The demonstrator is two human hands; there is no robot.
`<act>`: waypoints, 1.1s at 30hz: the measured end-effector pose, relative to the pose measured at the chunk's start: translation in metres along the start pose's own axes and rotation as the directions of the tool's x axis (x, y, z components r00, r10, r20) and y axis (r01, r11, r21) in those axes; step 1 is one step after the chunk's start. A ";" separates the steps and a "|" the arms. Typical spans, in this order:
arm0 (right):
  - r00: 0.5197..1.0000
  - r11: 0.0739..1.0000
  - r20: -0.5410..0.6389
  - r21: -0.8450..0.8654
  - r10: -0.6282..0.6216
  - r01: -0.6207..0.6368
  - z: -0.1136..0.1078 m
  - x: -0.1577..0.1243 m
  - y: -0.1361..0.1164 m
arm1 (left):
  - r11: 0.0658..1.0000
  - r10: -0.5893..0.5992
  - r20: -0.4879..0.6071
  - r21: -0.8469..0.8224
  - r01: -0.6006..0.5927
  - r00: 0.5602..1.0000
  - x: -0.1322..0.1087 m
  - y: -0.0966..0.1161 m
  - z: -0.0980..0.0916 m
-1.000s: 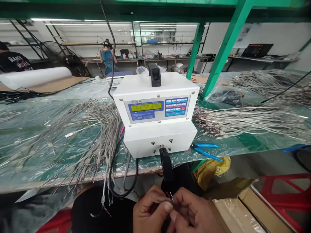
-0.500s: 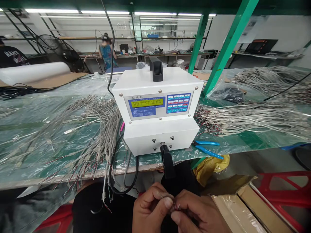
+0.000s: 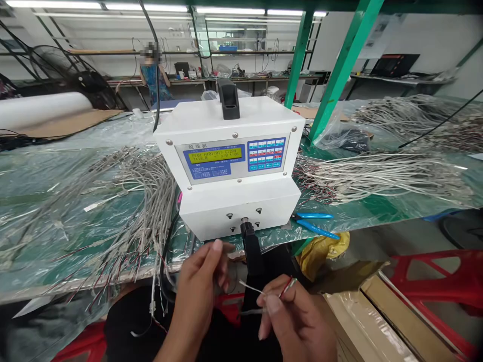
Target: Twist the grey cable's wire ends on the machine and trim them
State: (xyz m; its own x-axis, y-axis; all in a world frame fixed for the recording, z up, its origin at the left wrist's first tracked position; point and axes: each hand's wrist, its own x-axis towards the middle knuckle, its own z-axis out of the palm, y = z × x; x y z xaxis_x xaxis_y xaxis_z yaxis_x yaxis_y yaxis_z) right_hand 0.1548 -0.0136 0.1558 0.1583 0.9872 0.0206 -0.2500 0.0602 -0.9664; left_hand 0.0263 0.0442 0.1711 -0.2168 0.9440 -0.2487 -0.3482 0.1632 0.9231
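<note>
Below white machine (image 3: 230, 166), thin wires (image 3: 285, 287) pinched in right hand (image 3: 298, 322) grip

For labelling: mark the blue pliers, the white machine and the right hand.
blue pliers (image 3: 315, 224), head view, on a handle.
white machine (image 3: 241, 198), head view, on its front panel.
right hand (image 3: 298, 322), head view, on its back.

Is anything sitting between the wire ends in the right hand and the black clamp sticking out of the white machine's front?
Nothing visible. The right hand pinches the thin red and white wires just right of the black clamp; the left hand is on the clamp's other side.
</note>
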 end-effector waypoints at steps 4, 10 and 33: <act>1.000 0.998 0.013 -0.064 0.010 -0.010 0.003 0.007 0.004 | 0.964 -0.228 0.312 0.208 0.168 0.922 0.024 0.011 0.010; 0.999 0.998 -0.024 -0.063 -0.028 0.027 0.012 0.009 0.013 | 0.948 -0.288 0.353 0.234 0.213 0.890 0.039 0.011 0.022; 0.990 0.956 -0.071 -0.277 -0.123 0.099 0.009 0.010 0.028 | 0.949 -0.279 0.294 0.230 0.215 0.914 0.039 0.010 0.025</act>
State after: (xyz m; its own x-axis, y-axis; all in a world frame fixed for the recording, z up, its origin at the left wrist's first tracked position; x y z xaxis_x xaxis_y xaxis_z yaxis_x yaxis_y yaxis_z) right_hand 0.1409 -0.0007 0.1309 0.2550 0.9593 0.1215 0.0417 0.1146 -0.9925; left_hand 0.0375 0.0894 0.1777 0.1673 0.9019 -0.3982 -0.1669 0.4240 0.8902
